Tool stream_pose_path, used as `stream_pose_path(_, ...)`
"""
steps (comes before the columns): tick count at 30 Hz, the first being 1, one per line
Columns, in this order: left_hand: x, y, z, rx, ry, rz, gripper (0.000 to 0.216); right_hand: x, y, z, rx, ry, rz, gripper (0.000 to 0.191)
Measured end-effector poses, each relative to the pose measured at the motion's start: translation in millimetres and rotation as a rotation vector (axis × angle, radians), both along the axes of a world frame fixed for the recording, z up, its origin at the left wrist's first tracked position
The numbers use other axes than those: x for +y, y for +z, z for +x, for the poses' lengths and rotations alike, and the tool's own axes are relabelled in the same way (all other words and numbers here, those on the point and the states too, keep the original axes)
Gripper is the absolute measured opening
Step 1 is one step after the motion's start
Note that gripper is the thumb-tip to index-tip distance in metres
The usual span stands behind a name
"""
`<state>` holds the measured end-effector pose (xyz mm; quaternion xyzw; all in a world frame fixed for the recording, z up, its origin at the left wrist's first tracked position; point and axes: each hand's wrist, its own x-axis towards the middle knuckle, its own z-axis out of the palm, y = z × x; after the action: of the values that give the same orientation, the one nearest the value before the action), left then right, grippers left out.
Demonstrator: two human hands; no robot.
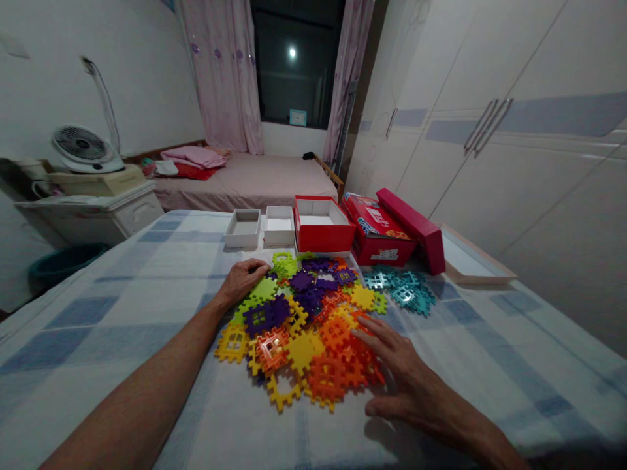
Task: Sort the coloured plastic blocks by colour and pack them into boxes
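Observation:
A heap of toothed plastic building tiles in yellow, orange, purple and lime green lies in front of me on the checked bedspread. My left hand rests against the heap's far left edge beside the lime green tiles, its fingers stretched out and partly hidden by one another. On the right side, my right hand is spread with thumb and fingers apart. Its fingertips are at the orange tiles, and no tile is visibly gripped. Apart from the mixed heap, teal tiles form a smaller pile at the right.
Behind the heap stand two small white boxes, an open red box and a red printed box. A red lid leans on the printed box. A shallow tray lies farther right, near the wardrobe.

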<state>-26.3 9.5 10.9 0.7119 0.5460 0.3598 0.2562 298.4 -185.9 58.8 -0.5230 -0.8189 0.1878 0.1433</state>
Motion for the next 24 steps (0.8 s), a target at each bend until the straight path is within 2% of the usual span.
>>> stream_pose_path(5,0.4,0.9,0.1,0.011,0.001,-0.006,0.042,-14.0,-21.1,-1.7,-0.029,-0.180,0.117,0.091)
stream_pose_path(8,0.4,0.0,-0.4,0.005,-0.009,0.001,0.041,-23.4,-31.8,-0.3,0.007,-0.309,0.142,0.079)
stream_pose_path(11,0.3,-0.5,-0.6,0.004,-0.014,0.008,0.041,-27.4,-37.5,0.2,0.047,-0.397,0.102,0.064)
stream_pose_path(15,0.7,-1.0,-0.7,0.007,-0.015,0.015,0.040,-19.1,-36.8,-5.8,0.114,-0.392,0.053,0.055)
stream_pose_path(24,4.1,-6.0,-2.3,0.003,-0.013,0.034,0.042,4.1,-35.6,-27.9,0.285,-0.411,0.006,0.055)
